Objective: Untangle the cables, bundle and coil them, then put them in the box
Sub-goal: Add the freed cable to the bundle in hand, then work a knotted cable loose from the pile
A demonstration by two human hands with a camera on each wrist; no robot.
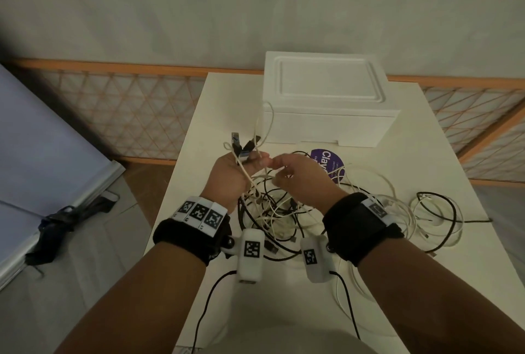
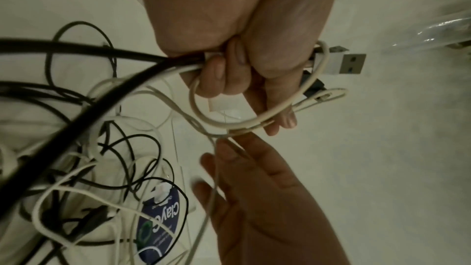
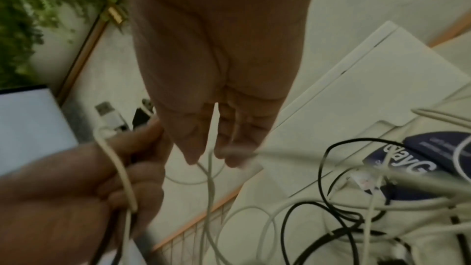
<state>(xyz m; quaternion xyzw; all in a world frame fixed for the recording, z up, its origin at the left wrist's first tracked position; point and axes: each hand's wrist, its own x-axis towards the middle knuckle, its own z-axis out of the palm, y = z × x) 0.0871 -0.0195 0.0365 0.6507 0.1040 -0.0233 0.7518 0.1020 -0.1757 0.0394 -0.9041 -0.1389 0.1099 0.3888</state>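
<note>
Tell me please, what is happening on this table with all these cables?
A person is untangling cables. The left hand grips several plug ends in a bunch, and the right hand pinches a thin white cable beside it. Most of the tangled cables lie on the table. The white box behind them is closed.

Black and white cables (image 1: 279,211) tangle on the cream bench (image 1: 443,282); beside them lie a white box (image 1: 326,115) and purple disc (image 1: 336,164).
</note>
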